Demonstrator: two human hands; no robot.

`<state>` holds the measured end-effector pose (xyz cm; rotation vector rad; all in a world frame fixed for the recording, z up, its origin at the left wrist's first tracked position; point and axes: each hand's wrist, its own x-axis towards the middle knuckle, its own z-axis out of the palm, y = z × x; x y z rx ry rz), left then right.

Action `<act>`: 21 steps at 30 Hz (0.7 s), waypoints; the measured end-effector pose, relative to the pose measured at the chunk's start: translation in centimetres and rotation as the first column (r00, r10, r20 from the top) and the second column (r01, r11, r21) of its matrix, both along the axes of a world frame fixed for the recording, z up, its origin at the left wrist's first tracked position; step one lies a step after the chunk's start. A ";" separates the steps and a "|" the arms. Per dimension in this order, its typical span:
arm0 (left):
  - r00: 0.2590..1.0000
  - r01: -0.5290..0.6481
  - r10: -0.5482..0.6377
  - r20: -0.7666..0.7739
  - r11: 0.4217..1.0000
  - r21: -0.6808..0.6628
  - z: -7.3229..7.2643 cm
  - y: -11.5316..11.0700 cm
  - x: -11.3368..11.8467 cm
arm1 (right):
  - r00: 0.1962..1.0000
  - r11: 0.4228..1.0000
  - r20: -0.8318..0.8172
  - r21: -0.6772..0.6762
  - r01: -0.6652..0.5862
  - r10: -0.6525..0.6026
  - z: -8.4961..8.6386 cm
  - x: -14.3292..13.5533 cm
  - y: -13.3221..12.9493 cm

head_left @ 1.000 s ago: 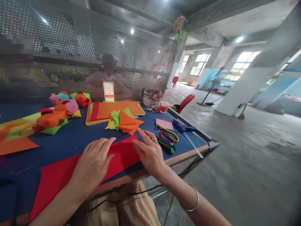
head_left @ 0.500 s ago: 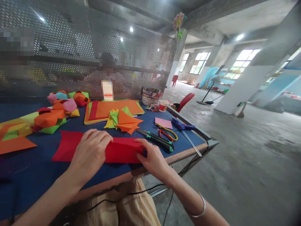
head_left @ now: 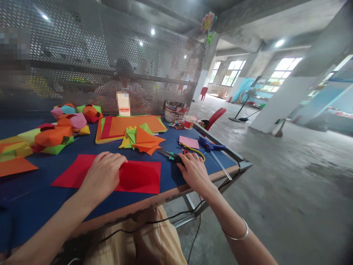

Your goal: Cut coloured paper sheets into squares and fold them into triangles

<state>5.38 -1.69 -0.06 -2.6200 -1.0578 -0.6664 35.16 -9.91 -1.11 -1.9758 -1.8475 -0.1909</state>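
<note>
A folded red paper sheet [head_left: 140, 176] lies near the front edge of the blue table. My left hand [head_left: 103, 173] rests on its middle, fingers curled over the paper's upper edge. To the right, my right hand [head_left: 195, 172] is on the cutter with green parts [head_left: 172, 156], its fingers curled over the handle and hiding most of it. Scissors with yellow and red handles [head_left: 200, 152] lie just behind that hand, partly covered. Folded orange, green and yellow paper pieces [head_left: 147, 140] sit behind the red sheet.
A stack of coloured paper [head_left: 132, 125] lies farther back. Folded paper shapes [head_left: 52, 138] are at the left. Toward the right stand a woven basket [head_left: 176, 111] and a paper cup [head_left: 189, 122], with a blue glue gun [head_left: 211, 144] nearer. Behind a mesh screen [head_left: 154, 73] sits a person.
My right hand has let go of the red paper's right end and moved right onto the cutter. My left hand stays on the paper, which now lies flatter at its right end.
</note>
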 end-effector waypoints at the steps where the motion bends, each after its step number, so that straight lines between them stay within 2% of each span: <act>1: 1.000 -0.002 0.002 0.000 1.000 -0.001 0.0 0.0 0.0 | 1.000 1.000 0.016 0.002 0.003 -0.003 -0.1 0.1 -0.3; 4: 1.000 -0.020 0.020 0.001 1.000 -0.001 0.0 0.1 0.2 | 0.999 1.000 0.049 0.014 -0.018 0.017 0.2 0.1 -1.8; 9: 0.999 -0.054 0.054 -0.001 0.999 0.008 0.1 0.4 0.4 | 0.984 0.990 0.106 -0.017 -0.143 0.144 0.4 -0.3 -5.9; 13: 0.997 -0.078 0.078 -0.010 0.997 0.011 0.0 0.6 0.7 | 0.973 0.984 0.143 -0.034 -0.176 0.179 0.2 -1.0 -8.7; 17: 0.995 -0.101 0.101 -0.023 0.995 -0.003 0.1 0.8 1.4 | 0.966 0.981 0.168 -0.039 -0.191 0.195 0.4 -1.4 -9.9; 21: 0.991 -0.126 0.125 -0.039 0.991 -0.032 0.5 0.9 2.3 | 0.963 0.977 0.174 -0.089 -0.193 0.206 1.1 -1.4 -9.7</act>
